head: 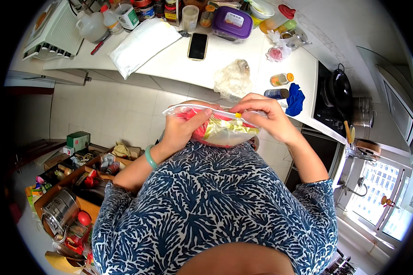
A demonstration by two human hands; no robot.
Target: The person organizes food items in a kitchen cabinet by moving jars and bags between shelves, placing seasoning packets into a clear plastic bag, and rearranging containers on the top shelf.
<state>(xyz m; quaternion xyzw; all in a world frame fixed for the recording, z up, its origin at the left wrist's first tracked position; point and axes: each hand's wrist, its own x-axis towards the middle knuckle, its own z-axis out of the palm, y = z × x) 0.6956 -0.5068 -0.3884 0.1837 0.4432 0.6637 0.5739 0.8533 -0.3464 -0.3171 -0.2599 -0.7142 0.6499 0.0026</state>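
Observation:
A clear plastic zip bag (227,135) with red and gold packaging inside is held in front of my body. My left hand (182,127) grips its left end, the thumb lying over the white zip strip (189,107). At the other end, my right hand (266,117) pinches the strip beside a small yellow slider (238,115). Just beyond the bag, a crumpled translucent plastic bag (233,79) lies at the counter's edge. The lower part of the contents is hard to make out.
The white counter (165,65) holds a phone (197,46), a white packet (143,44), a purple-lidded box (232,22) and an orange-capped jar (281,79). A blue cloth (295,99) lies near the cooktop with a black wok (340,84). Cluttered shelving (63,172) stands at left.

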